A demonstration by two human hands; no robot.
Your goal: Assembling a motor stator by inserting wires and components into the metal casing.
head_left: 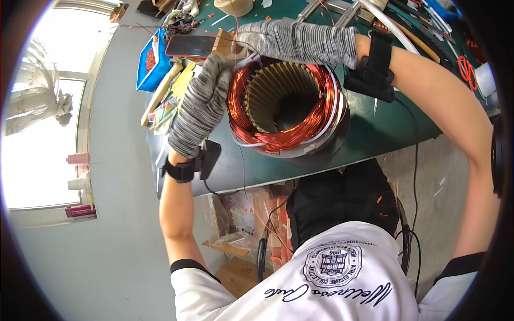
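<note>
A motor stator (pixel 289 140) with a thick ring of red-brown copper windings stands on the green worktable, its slotted bore facing up. My left hand (pixel 211 80), in a grey striped knit glove, is at its far-left edge with the fingers curled closed. From the far side my right hand (pixel 265 38), gloved alike, reaches leftward over the stator's rim, fingers bent down close to my left fingertips. Thin wires run by both hands. What the fingers pinch is too small and covered to make out. Just beyond the hands is a brown block (pixel 224 44).
A phone with a red edge (pixel 190 46) lies behind my left hand, near a blue bin (pixel 151 61) of small red pieces. Tools and a white tube (pixel 388 22) crowd the far right. A cream-coloured round object (pixel 234 6) sits at the far edge. Cables hang from both wrist straps.
</note>
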